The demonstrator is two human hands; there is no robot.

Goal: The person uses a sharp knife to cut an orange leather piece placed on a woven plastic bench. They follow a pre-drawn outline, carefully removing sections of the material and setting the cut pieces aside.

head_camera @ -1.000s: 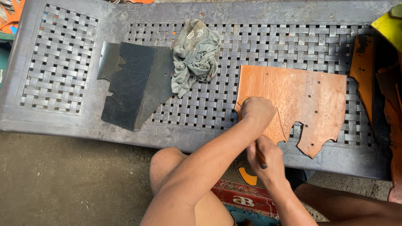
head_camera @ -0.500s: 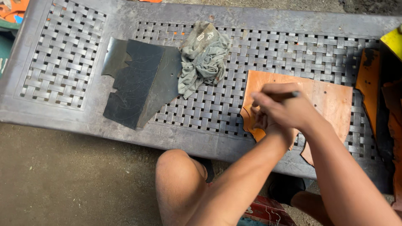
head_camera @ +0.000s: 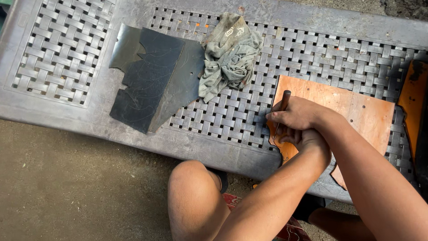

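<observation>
A bare knee (head_camera: 194,196) is sticking up closest to us, over a brown dirt floor (head_camera: 67,187). Just past it, two arms are reaching up to a grey plastic table (head_camera: 200,147) with a woven pattern.

The right hand (head_camera: 296,117) is pinching a thin dark tool (head_camera: 281,109) between thumb and fingers. The tool is leaning a little, and its tip is pointing down at the left edge of an orange-brown sheet (head_camera: 352,109). The left hand (head_camera: 305,138) is tucking in right under the right hand and pressing on the same sheet. Its fingers are curled, but I cannot tell if they are holding anything.

The sheet is lying flat on the right part of the table. It is looking like leather, with tiny holes dotted on it. Its near edge is jagged and is hanging a bit over the table's front rim.

To the left of the hands, bare woven table is showing, with nothing in the way. Farther left and back, a flat black sheet (head_camera: 151,78) with cut-out edges and faint scratched lines is lying. A crumpled grey-green rag (head_camera: 229,56) is sitting right beside it, touching its right corner. At the far right edge, another orange piece (head_camera: 412,102) is lying apart from the first sheet.
</observation>
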